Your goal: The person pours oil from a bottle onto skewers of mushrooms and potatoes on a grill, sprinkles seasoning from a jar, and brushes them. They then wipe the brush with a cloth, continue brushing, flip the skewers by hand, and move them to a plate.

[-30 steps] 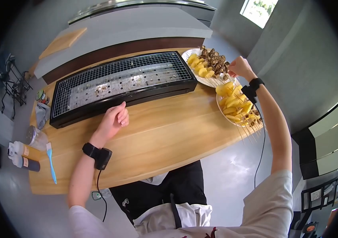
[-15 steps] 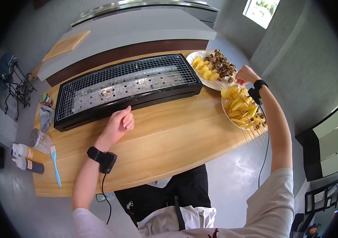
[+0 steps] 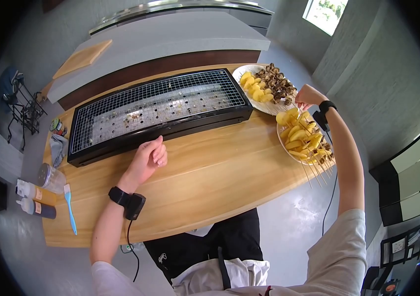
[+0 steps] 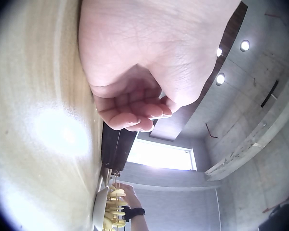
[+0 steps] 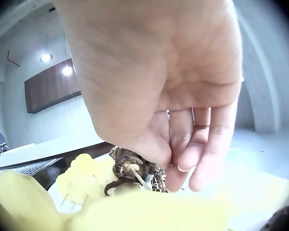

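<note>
My right hand [image 3: 309, 96] is over the near edge of the white plate [image 3: 268, 107], which bears mushroom skewers [image 3: 275, 81] and potato-slice skewers [image 3: 255, 89]. Its thumb and curled fingertips pinch a thin stick at the mushroom skewers; in the right wrist view the fingers [image 5: 209, 159] hide most of it. Just below that hand, a second plate [image 3: 283, 143] holds more skewers of yellow potato slices [image 3: 299, 133], their sticks jutting past the table edge. My left hand [image 3: 147, 160] rests on the table before the grill, fingers loosely curled, nothing in them.
A long black grill [image 3: 160, 116] with a wire mesh spans the table's far side. At the left are a blue brush [image 3: 70, 209], two sauce bottles [image 3: 37, 193], a lidded jar [image 3: 52, 178], a grey cloth [image 3: 58, 149] and a small can [image 3: 58, 127].
My right hand has come slightly nearer to me, from beside the mushrooms to the gap between the plates. The left hand keeps its place; the head view has shifted a little.
</note>
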`<action>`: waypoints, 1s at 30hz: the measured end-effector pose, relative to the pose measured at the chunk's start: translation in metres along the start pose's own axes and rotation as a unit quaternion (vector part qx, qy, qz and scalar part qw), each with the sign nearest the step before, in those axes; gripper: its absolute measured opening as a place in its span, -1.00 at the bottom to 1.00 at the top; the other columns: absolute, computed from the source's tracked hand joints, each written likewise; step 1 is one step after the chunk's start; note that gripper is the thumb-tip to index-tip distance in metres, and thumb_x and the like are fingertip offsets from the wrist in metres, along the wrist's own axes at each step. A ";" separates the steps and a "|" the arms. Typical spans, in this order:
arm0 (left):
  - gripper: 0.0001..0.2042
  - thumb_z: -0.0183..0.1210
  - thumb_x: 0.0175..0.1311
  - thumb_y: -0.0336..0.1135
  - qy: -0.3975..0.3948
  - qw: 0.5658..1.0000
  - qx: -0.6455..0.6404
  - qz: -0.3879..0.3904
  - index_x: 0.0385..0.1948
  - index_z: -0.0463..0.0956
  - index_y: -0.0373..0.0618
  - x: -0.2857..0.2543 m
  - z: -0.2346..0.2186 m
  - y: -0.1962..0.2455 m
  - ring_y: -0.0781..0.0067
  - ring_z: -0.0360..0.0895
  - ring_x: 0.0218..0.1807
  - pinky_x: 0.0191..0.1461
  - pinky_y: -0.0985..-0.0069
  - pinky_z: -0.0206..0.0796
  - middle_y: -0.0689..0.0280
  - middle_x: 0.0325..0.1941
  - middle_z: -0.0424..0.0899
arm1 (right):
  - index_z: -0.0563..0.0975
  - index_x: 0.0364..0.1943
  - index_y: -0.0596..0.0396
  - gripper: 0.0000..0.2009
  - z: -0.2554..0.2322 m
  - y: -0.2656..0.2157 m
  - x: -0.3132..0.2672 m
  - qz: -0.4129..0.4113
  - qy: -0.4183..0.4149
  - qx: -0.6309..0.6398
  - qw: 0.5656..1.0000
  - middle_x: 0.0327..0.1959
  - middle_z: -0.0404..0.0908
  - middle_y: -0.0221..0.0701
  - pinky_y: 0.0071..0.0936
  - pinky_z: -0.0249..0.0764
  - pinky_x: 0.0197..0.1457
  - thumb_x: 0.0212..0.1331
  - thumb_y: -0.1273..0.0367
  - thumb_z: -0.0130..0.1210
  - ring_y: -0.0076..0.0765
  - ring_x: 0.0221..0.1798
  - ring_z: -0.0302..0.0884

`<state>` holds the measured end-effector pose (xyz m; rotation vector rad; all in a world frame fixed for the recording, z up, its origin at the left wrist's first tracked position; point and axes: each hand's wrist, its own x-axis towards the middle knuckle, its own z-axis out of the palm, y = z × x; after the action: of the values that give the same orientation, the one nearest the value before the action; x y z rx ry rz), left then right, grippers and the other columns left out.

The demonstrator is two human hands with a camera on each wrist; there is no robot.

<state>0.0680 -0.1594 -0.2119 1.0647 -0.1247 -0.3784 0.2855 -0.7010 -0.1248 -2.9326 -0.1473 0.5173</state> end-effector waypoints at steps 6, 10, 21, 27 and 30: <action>-0.48 -0.12 0.52 -0.13 -0.001 1.000 0.000 -0.003 -0.80 0.14 0.02 0.000 -0.001 0.001 0.62 0.15 -0.64 -0.49 0.61 0.00 0.48 -0.77 0.14 | 0.66 -0.56 0.21 -0.79 -0.002 -0.032 -0.022 0.073 0.061 0.010 0.995 -0.57 0.69 -0.36 -0.54 0.61 -0.48 0.11 0.38 0.13 -0.46 -0.55 0.67; -0.48 -0.12 0.52 -0.14 -0.003 1.000 -0.006 -0.004 -0.80 0.13 0.03 0.001 -0.001 0.000 0.62 0.14 -0.64 -0.49 0.62 -0.01 0.48 -0.76 0.14 | 0.66 -0.47 0.28 -0.76 -0.012 -0.028 -0.037 0.014 0.063 0.058 0.996 -0.53 0.69 -0.28 -0.48 0.67 -0.43 0.13 0.33 0.16 -0.37 -0.53 0.66; -0.48 -0.08 0.50 -0.11 -0.010 1.000 -0.003 -0.006 -0.80 0.15 0.01 0.002 -0.005 0.000 0.59 0.19 -0.63 -0.47 0.58 0.01 0.47 -0.76 0.16 | 0.66 -0.42 0.24 -0.77 0.004 0.018 0.005 0.037 0.132 0.126 0.983 -0.45 0.69 -0.26 -0.44 0.68 -0.39 0.04 0.30 0.23 -0.34 -0.40 0.71; -0.48 -0.09 0.50 -0.11 0.000 1.000 -0.009 -0.012 -0.80 0.15 0.01 0.001 -0.003 0.001 0.59 0.17 -0.63 -0.47 0.58 0.00 0.46 -0.76 0.16 | 0.68 -0.39 0.23 -0.84 0.000 0.020 0.009 0.051 0.131 0.206 0.968 -0.46 0.66 -0.28 -0.44 0.69 -0.35 0.04 0.42 0.15 -0.33 -0.40 0.67; -0.48 -0.09 0.51 -0.11 0.000 1.000 -0.014 -0.016 -0.80 0.14 0.01 0.001 -0.001 0.002 0.59 0.16 -0.63 -0.47 0.58 0.00 0.46 -0.76 0.15 | 0.68 -0.36 0.23 -0.84 -0.005 0.022 0.013 0.072 0.174 0.230 0.955 -0.46 0.66 -0.27 -0.42 0.70 -0.34 0.05 0.47 0.10 -0.35 -0.41 0.66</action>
<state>0.0701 -0.1581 -0.2106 1.0392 -0.1024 -0.4083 0.3010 -0.7218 -0.1280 -2.5282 0.2050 0.0298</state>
